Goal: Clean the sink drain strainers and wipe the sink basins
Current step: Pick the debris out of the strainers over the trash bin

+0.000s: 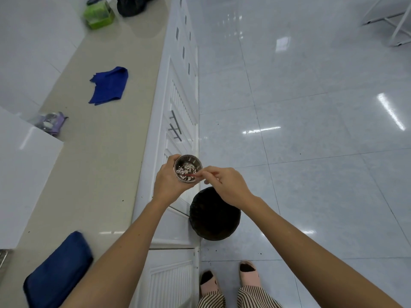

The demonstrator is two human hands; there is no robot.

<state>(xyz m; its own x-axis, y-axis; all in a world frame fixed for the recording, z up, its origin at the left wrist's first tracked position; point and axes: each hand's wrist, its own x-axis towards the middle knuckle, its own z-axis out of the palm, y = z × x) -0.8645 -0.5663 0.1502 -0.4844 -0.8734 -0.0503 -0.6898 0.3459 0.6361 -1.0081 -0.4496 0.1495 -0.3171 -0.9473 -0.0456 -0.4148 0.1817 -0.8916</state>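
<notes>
My left hand (168, 182) grips a small round metal drain strainer (188, 168), tilted so its inside faces me; pale bits of debris stick to its perforated wall. My right hand (224, 184) pinches a thin reddish stick (193, 174) whose tip reaches into the strainer. Both hands hover beyond the counter's front edge, just above and left of a black bin (214, 215) on the floor. A blue cloth (110, 85) lies spread on the beige counter (95, 165) further back. The sink basins are out of sight, except a metal corner (2, 258) at the left edge.
A dark blue folded cloth (59, 270) lies on the counter near me. A clear packet (50, 123), a green box (99, 15) and a black bag (130, 5) sit further along. White cabinet fronts (178, 121) with bar handles run below the counter. My slippered feet (229, 278) stand on the glossy tiled floor.
</notes>
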